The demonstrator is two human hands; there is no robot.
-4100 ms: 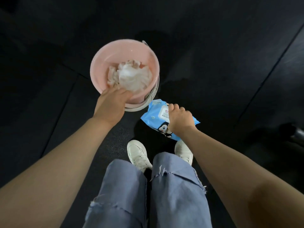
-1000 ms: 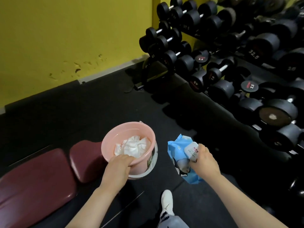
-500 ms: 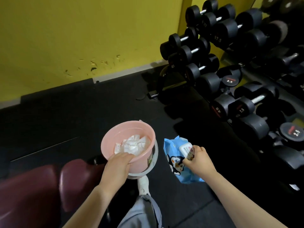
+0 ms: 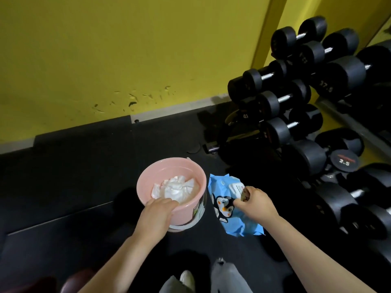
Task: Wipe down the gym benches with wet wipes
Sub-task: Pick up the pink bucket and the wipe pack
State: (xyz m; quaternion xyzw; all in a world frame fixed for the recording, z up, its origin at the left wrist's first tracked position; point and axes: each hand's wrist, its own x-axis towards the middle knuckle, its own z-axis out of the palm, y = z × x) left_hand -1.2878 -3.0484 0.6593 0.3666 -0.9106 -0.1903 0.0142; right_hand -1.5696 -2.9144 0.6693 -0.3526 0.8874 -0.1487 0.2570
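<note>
My left hand (image 4: 155,214) grips the pink bucket (image 4: 190,176) rim; my right hand (image 4: 255,203) pinches the penguin-printed wipes pack (image 4: 224,205) at lower centre; a dumbbell (image 4: 343,159) at the right reads "2.5".

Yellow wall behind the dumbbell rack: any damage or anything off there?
Yes. The yellow wall has a patch of chipped, scuffed paint low down, just above the pale baseboard. Nothing looks spilled: the crumpled wipes sit inside the pink bucket, and the dumbbells lie racked.

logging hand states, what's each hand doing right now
Left hand: grips the near rim of the pink bucket.
Right hand: holds the blue wet wipes pack.
</note>
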